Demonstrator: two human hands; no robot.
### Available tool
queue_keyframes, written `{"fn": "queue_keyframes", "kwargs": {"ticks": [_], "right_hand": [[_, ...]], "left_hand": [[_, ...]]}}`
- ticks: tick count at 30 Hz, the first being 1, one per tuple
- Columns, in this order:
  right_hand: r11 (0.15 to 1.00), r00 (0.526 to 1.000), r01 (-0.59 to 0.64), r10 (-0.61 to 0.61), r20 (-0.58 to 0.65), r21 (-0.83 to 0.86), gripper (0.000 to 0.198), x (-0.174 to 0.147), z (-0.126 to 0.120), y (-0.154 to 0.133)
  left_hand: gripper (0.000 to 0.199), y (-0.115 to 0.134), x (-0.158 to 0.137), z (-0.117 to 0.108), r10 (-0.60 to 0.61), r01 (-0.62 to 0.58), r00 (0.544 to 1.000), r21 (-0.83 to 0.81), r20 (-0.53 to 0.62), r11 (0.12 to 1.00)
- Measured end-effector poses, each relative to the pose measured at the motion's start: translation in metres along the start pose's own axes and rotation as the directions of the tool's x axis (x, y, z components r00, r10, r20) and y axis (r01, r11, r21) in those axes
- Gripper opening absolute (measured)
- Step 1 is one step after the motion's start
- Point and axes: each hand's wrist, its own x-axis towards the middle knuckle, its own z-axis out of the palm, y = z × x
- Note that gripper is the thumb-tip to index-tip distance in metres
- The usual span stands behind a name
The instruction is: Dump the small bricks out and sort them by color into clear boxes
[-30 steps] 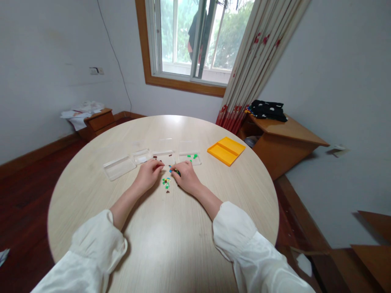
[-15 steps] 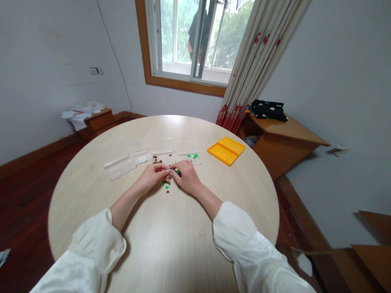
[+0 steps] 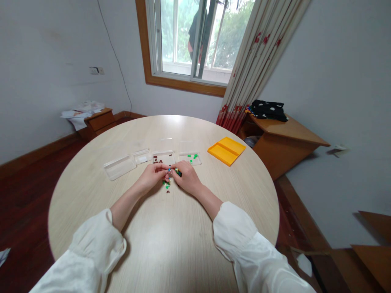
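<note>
Over the middle of the table my left hand and my right hand meet at the fingertips, both closed. Between them is a tiny blue building brick, pinched by my left thumb and forefinger. My right thumb and forefinger close in beside it; whether they grip the same brick is hard to see. A small dark piece with yellow and green bits shows under my right fingers, partly covered. Just below the hands lie small green bricks and a brown brick on the table.
Beyond my hands stand a clear tray with brown bricks, a clear tray with green bricks, a small clear tray and a larger clear tray. A yellow case lies at the right on the round table.
The fingertips have shifted very slightly around the blue brick, and my right forefinger sits a little differently. A bit more of the green bricks' tray shows. All else is unmoved.
</note>
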Motion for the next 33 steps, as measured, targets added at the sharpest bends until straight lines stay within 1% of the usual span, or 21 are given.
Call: {"fn": "queue_keyframes", "kwargs": {"ticks": [3,6,14,19,22,25,28,33], "right_hand": [[1.000,1.000,0.014,-0.014,-0.008,0.024,0.011,0.000,0.000,0.000],[0.999,1.000,0.011,-0.011,-0.011,0.032,0.011,0.000,0.001,0.001],[0.999,1.000,-0.006,0.007,-0.025,0.041,0.010,0.000,0.002,0.002],[0.997,0.999,-0.037,0.039,-0.028,0.074,0.014,-0.001,0.004,0.005],[0.994,0.998,-0.051,0.054,-0.037,0.094,0.015,-0.001,0.004,0.006],[0.994,0.997,-0.037,0.043,-0.058,0.107,0.012,-0.001,0.004,0.006],[0.994,0.997,-0.034,0.040,-0.060,0.107,0.011,0.000,0.003,0.006],[0.994,0.998,-0.040,0.046,-0.053,0.107,0.012,0.000,0.003,0.006]], "left_hand": [[0.026,-0.003,0.002,-0.001,-0.010,0.010,1.000,-0.040,-0.018,0.999],[0.024,-0.005,0.003,-0.002,-0.037,0.037,0.999,-0.065,-0.010,0.997],[0.015,-0.002,0.002,-0.005,-0.151,0.153,0.988,-0.230,0.028,0.961],[0.012,0.002,0.002,-0.005,-0.247,0.238,0.969,-0.283,0.002,0.929],[0.013,0.004,0.001,-0.005,-0.288,0.278,0.958,-0.299,0.012,0.913],[0.008,0.006,0.000,-0.004,-0.285,0.287,0.957,-0.304,0.051,0.908],[0.005,0.005,0.000,-0.005,-0.240,0.259,0.966,-0.283,0.098,0.923],[0.015,0.001,0.001,-0.008,-0.171,0.201,0.975,-0.233,0.142,0.952]]}}
